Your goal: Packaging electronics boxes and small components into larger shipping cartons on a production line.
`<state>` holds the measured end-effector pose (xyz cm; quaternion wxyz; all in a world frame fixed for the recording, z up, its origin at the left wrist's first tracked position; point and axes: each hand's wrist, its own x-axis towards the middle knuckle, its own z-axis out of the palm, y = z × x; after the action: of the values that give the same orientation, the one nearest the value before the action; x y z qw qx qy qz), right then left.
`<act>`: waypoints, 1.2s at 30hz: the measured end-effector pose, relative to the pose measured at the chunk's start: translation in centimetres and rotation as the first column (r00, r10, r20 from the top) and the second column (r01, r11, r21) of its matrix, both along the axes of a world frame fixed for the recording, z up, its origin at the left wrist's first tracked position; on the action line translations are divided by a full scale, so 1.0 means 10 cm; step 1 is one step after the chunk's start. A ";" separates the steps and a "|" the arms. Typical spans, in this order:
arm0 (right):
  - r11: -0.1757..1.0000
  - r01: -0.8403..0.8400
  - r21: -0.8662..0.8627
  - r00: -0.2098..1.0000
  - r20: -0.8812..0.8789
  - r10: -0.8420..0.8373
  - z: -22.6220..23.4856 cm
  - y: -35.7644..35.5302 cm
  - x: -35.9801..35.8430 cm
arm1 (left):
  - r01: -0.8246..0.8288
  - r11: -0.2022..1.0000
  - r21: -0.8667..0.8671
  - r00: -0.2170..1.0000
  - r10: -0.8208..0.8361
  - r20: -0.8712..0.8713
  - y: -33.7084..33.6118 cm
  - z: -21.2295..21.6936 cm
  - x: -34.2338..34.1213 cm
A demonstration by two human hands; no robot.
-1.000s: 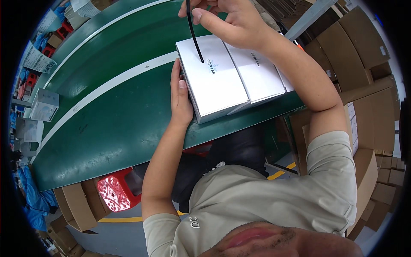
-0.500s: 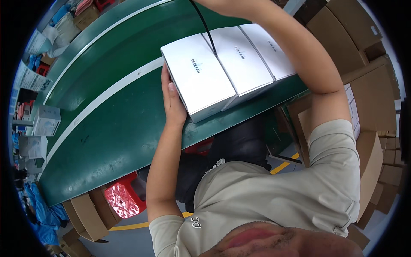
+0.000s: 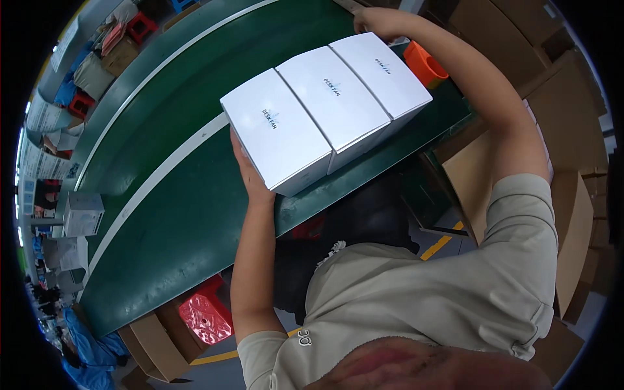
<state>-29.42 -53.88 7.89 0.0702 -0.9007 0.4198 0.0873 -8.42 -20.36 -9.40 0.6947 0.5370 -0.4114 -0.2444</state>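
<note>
Three white desk fan boxes (image 3: 328,107) stand side by side in a row on a green work table (image 3: 188,240). My left hand (image 3: 250,175) lies along the left side of the nearest-left box (image 3: 276,136), fingers stretched against its wall and partly hidden by it. Beyond the far corner of the right-hand box (image 3: 380,71), my right hand (image 3: 380,25) has its fingers bent inward. What those fingers hold, if anything, cannot be made out. An orange holder-like object (image 3: 426,65) rests just right of the row, under my right forearm.
A white strip (image 3: 156,185) runs along the table. Open cardboard cartons (image 3: 471,179) stand to the right. A red stool (image 3: 207,312) and another carton (image 3: 156,348) are below the table's front edge. A small white box (image 3: 83,214) sits at the far left.
The box row appears further left in the picture. My right hand came down to the row's far right end. The black cord that crossed the boxes is gone from view, and the orange object shows now.
</note>
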 end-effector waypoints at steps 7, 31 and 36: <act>0.496 -0.003 0.868 0.829 0.280 -0.485 -1.19 -0.79 -0.27 | 0.065 0.987 -0.149 0.994 -0.077 -0.080 -0.04 0.02 0.00; 0.498 -0.853 -0.153 0.386 0.457 0.801 0.31 2.04 2.05 | -0.943 0.202 0.265 0.246 -0.111 0.963 1.53 1.44 5.21; 0.575 -0.800 0.171 0.600 0.213 0.771 0.32 2.07 2.08 | -0.982 0.021 0.187 0.170 -0.329 0.929 1.72 1.60 5.80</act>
<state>-8.59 -33.21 11.12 0.1605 -0.9800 -0.0428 0.1093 49.60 -3.11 6.60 -0.1380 0.9478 -0.2319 0.1701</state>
